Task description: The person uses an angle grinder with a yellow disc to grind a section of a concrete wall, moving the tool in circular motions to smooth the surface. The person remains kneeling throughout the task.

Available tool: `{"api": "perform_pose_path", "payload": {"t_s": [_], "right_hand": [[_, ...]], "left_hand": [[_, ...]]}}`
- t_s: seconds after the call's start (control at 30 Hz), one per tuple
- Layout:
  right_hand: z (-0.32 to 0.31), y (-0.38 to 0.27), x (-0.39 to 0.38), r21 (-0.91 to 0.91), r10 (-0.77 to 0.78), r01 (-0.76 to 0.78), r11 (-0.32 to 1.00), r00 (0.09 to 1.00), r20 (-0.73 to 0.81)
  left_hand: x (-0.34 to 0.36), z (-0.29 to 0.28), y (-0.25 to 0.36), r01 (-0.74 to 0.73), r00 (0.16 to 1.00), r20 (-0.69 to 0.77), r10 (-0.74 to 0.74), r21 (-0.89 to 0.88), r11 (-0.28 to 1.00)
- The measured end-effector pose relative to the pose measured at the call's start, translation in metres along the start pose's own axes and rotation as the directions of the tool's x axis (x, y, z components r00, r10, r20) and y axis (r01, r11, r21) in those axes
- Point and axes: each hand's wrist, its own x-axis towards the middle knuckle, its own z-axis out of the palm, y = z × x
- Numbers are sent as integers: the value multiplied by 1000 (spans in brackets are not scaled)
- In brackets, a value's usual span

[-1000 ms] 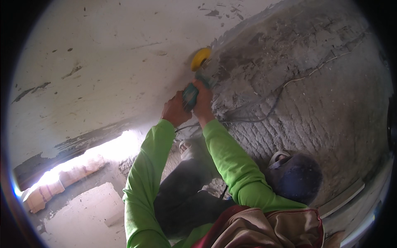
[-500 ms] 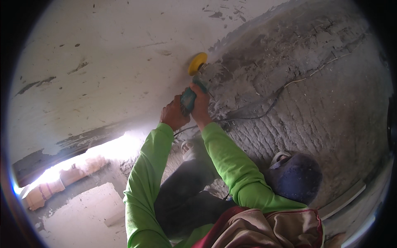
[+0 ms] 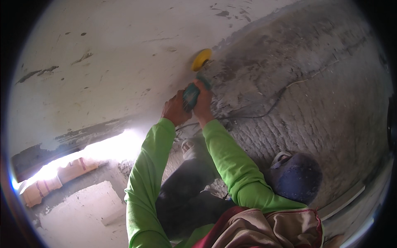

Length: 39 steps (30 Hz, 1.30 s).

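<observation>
A teal angle grinder (image 3: 190,97) with a round yellow disc (image 3: 201,60) is held out in front of me in both hands. My left hand (image 3: 177,109) is closed around the rear of its body. Further forward, my right hand (image 3: 202,100) wraps the side nearer the disc. The disc stands tilted at the foot of the pale wall (image 3: 115,70), beside the rough grey floor; whether it touches the wall I cannot tell. A dark cord (image 3: 248,118) runs off to the right across the floor, and dust hazes the air around the tool.
My legs (image 3: 186,194) are bent under me, with a sandaled foot (image 3: 188,148) near the wall. Bright light comes through a low gap (image 3: 124,144) on the left, beside a tan striped wrapping (image 3: 58,182). A long strip (image 3: 343,202) lies at the lower right.
Both hands and the grinder have shifted slightly to the right, the disc moving up a little along the foot of the wall. My grip on the tool is the same.
</observation>
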Motion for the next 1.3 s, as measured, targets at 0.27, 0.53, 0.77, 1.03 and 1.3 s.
{"api": "perform_pose_path", "payload": {"t_s": [0.27, 0.53, 0.77, 1.03, 1.3], "right_hand": [[3, 3, 5, 55, -30, 29, 998, 999, 23], [-4, 5, 9, 68, 27, -30, 997, 999, 47], [-9, 28, -2, 107, 87, -90, 990, 996, 31], [-4, -1, 18, 255, 99, -104, 961, 995, 33], [-5, 11, 7, 233, 133, -146, 962, 989, 71]], "left_hand": [[5, -6, 0, -52, 999, -10, 53, 35, 998], [5, -6, 2, 26, 998, 56, -30, 74, 997], [-11, -1, -18, 45, 998, 51, -49, 70, 997], [16, -11, 12, 29, 995, 87, -47, 197, 980], [4, -12, 5, 41, 995, 75, -60, 223, 974]]}}
